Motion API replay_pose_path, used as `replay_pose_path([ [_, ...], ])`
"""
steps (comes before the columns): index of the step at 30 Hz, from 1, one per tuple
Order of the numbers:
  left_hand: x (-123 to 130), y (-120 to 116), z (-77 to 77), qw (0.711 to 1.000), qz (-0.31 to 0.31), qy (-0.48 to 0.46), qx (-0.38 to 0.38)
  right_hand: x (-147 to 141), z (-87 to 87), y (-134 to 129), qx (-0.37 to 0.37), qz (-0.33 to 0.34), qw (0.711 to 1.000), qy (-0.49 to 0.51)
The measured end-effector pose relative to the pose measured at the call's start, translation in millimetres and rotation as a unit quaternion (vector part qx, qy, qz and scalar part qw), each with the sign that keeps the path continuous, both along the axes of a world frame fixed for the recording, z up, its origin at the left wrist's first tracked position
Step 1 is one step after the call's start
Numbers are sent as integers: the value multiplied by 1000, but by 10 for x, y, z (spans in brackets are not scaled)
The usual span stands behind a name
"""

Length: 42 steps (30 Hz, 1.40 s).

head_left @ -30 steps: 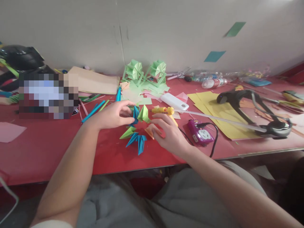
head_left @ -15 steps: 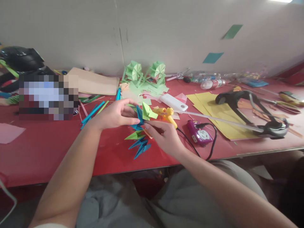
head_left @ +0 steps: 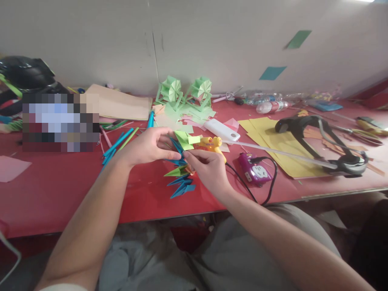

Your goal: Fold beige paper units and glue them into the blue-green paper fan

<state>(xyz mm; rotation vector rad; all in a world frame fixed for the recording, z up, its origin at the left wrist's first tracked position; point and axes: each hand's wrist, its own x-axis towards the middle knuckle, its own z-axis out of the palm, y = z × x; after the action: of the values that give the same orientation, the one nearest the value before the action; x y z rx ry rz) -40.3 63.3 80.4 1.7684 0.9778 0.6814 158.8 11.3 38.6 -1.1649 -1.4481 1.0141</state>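
A chain of folded paper pieces, blue and green (head_left: 182, 180), hangs over the red table's front part. My left hand (head_left: 151, 150) is closed on the upper left of this chain, with thumb and fingers around a blue piece. From the right, my right hand (head_left: 210, 169) pinches the chain close to the left thumb. A light green folded piece (head_left: 185, 140) sticks up above both hands. Some orange paper shows beside the right fingers. Right behind the right hand lies a yellow glue gun (head_left: 212, 143), partly hidden by it.
Purple power adapter (head_left: 256, 169) with a black cable, white box (head_left: 222, 131), yellow paper sheets (head_left: 285, 157) and a black headset-like frame (head_left: 303, 125) lie to the right. Green paper wheels (head_left: 171, 91) stand behind. Blue paper sticks (head_left: 117, 145) lie left, near brown sheets (head_left: 118, 103).
The paper chain has turned slightly in my hands; its lower pieces have shifted a little to the right and up. The top green piece has tilted left. Both hands keep their hold.
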Motion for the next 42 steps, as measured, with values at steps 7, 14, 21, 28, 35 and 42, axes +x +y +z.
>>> replay_pose_path([
  [7,19,-20,26,1000,4,-7,-20,-14,-13,24,-11,-8,998,54],
  [14,2,-12,23,1000,0,-15,-18,-12,-3,42,-59,48,990,116],
  [21,-36,11,4,1000,24,8,-9,-16,38,13,-62,87,979,172],
  [28,-163,78,-30,998,54,39,6,84,109,37,-55,70,985,145],
  [35,-407,117,21,996,60,69,-6,378,137,23,66,36,951,-300],
  [42,-456,143,-20,982,25,186,0,594,280,-20,-36,97,840,-533],
])
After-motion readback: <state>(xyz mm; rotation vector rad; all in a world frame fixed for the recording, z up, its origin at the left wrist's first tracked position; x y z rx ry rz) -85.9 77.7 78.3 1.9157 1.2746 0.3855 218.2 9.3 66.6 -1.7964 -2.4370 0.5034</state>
